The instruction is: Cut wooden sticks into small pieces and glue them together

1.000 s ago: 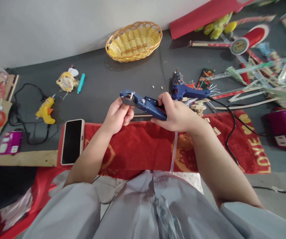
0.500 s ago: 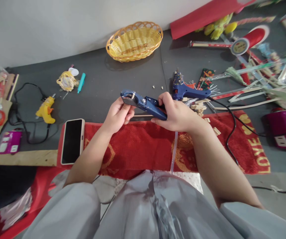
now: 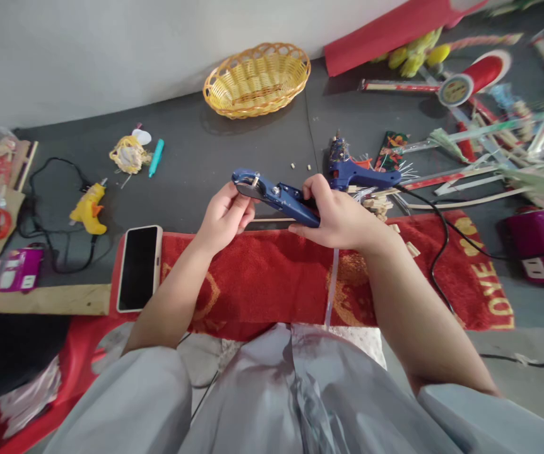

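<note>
My right hand [image 3: 333, 214] is closed around the handles of a blue hand cutter [image 3: 295, 206], which points up and to the left above the towel's far edge. Its curved jaw lies beside my left hand [image 3: 227, 214], whose thumb and fingers are pinched together just under it. A short pale tip of a thin wooden stick [image 3: 255, 180] shows in the jaw; the rest is hidden by the fingers and blade. Behind the cutter, two small cut wooden pieces [image 3: 293, 166] lie on the grey table. A pale thin strip [image 3: 274, 219] runs between my hands.
A red towel [image 3: 262, 277] covers the table's front edge. Around it are a blue glue gun [image 3: 364, 173], yellow glue gun [image 3: 88, 208], phone [image 3: 139, 268], wicker basket [image 3: 257, 82], teal marker [image 3: 156, 157], red ribbon spool [image 3: 474, 79] and purple box [image 3: 541, 246]. Packaged sticks clutter the right.
Both hands and the cutter hold nearly the same pose. The whole view has shifted very slightly; nothing has been let go or picked up.
</note>
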Demonstrator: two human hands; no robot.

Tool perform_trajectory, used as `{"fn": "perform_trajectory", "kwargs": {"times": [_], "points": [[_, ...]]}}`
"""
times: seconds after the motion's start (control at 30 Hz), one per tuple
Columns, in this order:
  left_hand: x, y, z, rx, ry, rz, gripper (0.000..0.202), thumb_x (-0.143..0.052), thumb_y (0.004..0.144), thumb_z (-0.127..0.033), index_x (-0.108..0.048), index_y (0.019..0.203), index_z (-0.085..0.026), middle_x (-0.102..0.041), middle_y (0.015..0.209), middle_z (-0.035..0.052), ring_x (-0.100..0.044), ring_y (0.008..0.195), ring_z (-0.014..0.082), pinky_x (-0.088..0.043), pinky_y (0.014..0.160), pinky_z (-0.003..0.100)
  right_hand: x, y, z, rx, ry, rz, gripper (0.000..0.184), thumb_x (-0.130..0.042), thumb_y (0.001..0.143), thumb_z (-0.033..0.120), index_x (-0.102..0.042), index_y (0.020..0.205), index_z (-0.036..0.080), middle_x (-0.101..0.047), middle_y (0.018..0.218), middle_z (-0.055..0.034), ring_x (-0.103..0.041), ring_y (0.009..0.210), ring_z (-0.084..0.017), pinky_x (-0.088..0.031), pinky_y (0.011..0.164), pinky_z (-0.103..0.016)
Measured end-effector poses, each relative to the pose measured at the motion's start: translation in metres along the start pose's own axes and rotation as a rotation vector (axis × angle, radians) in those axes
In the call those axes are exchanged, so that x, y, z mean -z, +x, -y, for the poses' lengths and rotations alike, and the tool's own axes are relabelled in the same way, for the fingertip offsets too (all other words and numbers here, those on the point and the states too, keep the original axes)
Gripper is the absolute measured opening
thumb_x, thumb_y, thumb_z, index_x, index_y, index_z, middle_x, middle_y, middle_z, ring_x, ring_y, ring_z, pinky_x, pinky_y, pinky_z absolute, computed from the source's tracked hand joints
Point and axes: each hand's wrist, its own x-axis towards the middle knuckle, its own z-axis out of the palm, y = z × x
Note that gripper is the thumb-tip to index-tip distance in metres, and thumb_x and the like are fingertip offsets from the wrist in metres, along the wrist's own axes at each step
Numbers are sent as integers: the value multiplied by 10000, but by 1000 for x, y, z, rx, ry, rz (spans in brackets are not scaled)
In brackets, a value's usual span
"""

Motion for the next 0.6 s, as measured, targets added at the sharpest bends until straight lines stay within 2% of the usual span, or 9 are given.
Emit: {"fn": "perform_trajectory", "kwargs": {"times": [0.3, 0.6], "points": [[0, 0, 1, -25, 101, -15, 321, -487, 904, -534, -525, 863, -219, -386, 476, -91, -324, 342, 27, -266, 332, 158, -1, 0, 1, -35, -3, 12, 446, -649, 699, 423, -333, 944, 228, -527, 766, -9, -497, 588, -159, -371, 558, -287], [-5, 3, -6, -92, 235, -92, 422, -483, 876, -600, -442, 762, -196, -558, 676, -15, -424, 414, 18, -315, 364, 180, -3, 2, 2, -58, -2, 36, 420, -623, 733, 443, -324, 933, 226, -517, 775, -11, -476, 562, -145, -365, 545, -285]]}}
